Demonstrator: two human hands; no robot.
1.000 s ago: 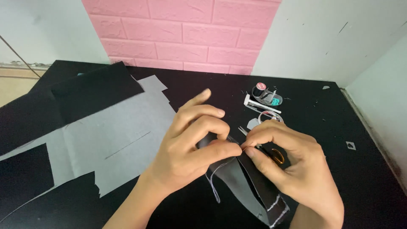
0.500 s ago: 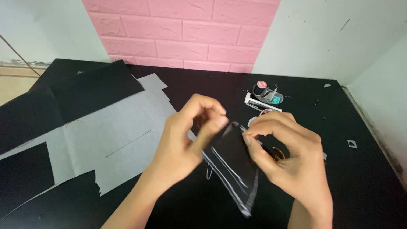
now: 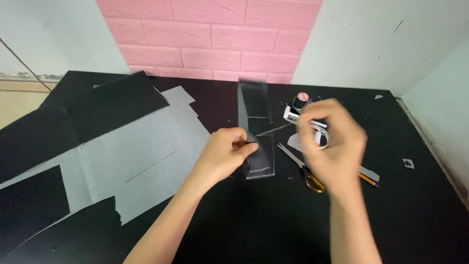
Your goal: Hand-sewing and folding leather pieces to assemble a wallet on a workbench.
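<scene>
My left hand (image 3: 225,155) pinches a long black strip with clear shiny edges (image 3: 258,154) and holds it upright over the black table (image 3: 273,230), so its top end reaches toward the wall. My right hand (image 3: 333,143) is blurred and hovers to the right of the strip, apart from it. Its fingers curl over a white tape roll (image 3: 323,137), and I cannot make out whether they hold it. Scissors with yellow handles (image 3: 304,171) lie just below that hand.
A large grey sheet (image 3: 146,146) and black sheets (image 3: 112,102) cover the table's left half. A dark bottle with a pink cap (image 3: 303,100), a small white tool (image 3: 291,115), a pencil (image 3: 369,179) and a paper scrap (image 3: 408,164) lie at the right. Walls close the back and right.
My right hand has let go of the strip and swung right toward the tape roll. My left hand has turned the strip upright; it hung down between both hands before.
</scene>
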